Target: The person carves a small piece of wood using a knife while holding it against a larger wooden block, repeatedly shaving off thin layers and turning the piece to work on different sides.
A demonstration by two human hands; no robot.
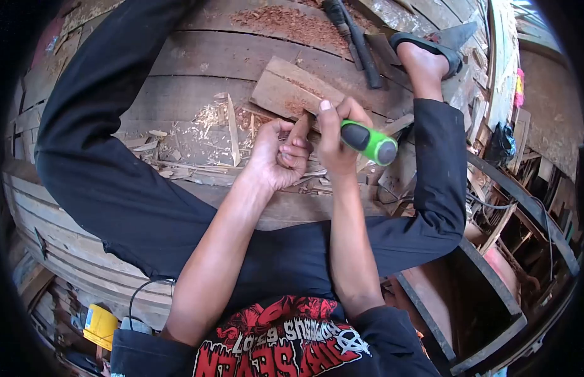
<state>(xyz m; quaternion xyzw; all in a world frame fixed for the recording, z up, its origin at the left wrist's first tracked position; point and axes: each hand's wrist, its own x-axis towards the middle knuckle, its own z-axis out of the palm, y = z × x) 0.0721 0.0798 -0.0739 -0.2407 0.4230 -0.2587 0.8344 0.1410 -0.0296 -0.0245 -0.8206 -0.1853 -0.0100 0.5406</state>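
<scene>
My left hand [280, 156] is closed around a small brown piece of wood [300, 130], which points up and away from me. In my right hand [337, 137] is a tool with a green-and-black handle [369, 143]; its round grey end faces right, and its working end is hidden by my fingers. Both hands are close together, the right thumb raised near the tip of the wood piece. Just beyond them a thick wooden board [292, 87] lies at a slant on the plank floor [197, 53], with reddish shavings on it.
Pale wood shavings [210, 119] and thin splinters lie left of my hands. Dark-handled tools [354, 44] rest beyond the board. A saw blade [458, 36] lies near my sandalled foot [424, 60]. A yellow container [99, 327] stands at the lower left.
</scene>
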